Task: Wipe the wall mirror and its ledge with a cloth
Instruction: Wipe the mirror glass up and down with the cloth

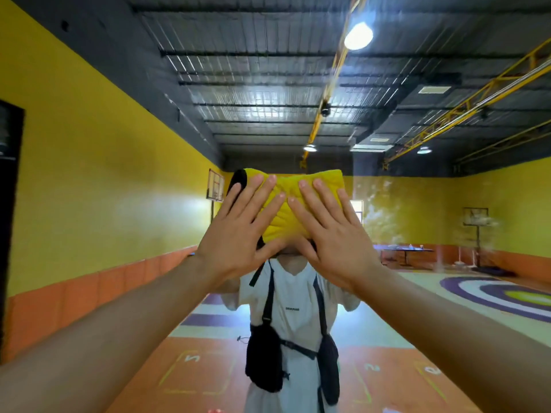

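Note:
A folded yellow cloth (pixel 290 201) lies flat against the wall mirror (pixel 417 204), which fills nearly the whole view. My left hand (pixel 238 234) presses on the cloth's left part with straight, spread fingers. My right hand (pixel 331 236) presses on its right part the same way, fingertips up. The two hands lie side by side, thumbs nearly meeting below the cloth. The glass right of the cloth shows cloudy smears (pixel 384 210). The ledge is out of view.
The mirror reflects a person in a white shirt with black pouches (pixel 286 323), a yellow-walled hall, an orange floor with painted numbers, a table (pixel 402 250) and a basketball stand (pixel 477 231). A dark frame edge (pixel 9 204) stands at far left.

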Action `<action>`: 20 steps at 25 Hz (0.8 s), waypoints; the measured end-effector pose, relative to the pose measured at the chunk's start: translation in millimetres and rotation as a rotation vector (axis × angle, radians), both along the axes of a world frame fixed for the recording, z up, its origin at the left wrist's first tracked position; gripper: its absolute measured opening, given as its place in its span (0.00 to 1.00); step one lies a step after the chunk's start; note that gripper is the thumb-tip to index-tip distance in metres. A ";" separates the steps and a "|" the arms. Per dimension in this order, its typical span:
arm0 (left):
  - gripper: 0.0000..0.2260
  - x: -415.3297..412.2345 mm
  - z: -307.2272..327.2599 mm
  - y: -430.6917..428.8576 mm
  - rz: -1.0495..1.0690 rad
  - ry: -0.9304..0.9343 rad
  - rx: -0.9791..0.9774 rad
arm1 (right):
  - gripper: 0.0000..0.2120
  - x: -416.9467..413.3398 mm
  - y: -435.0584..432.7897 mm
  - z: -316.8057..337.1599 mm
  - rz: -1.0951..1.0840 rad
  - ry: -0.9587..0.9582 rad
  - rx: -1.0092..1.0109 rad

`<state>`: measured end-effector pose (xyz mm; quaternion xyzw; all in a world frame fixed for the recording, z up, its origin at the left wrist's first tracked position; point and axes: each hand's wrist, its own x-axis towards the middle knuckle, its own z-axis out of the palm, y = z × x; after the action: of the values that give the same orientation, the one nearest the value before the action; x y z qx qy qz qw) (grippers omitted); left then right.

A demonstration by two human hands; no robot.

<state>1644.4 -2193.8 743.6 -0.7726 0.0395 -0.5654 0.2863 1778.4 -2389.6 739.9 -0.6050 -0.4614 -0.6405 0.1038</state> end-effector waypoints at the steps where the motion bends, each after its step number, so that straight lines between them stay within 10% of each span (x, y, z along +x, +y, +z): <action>1: 0.33 -1.9 -14.1 0.4 0.003 0.015 0.002 | 0.29 -3.2 -1.0 -15.0 -0.007 0.010 -0.009; 20: 0.35 -11.1 -399.4 3.1 0.041 0.124 -0.045 | 0.30 -28.1 -3.6 -394.1 -0.108 0.168 -0.171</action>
<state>1633.4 -2190.6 344.2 -0.8131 0.0287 -0.5112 0.2772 1750.4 -2393.2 345.8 -0.6872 -0.4708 -0.5504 0.0554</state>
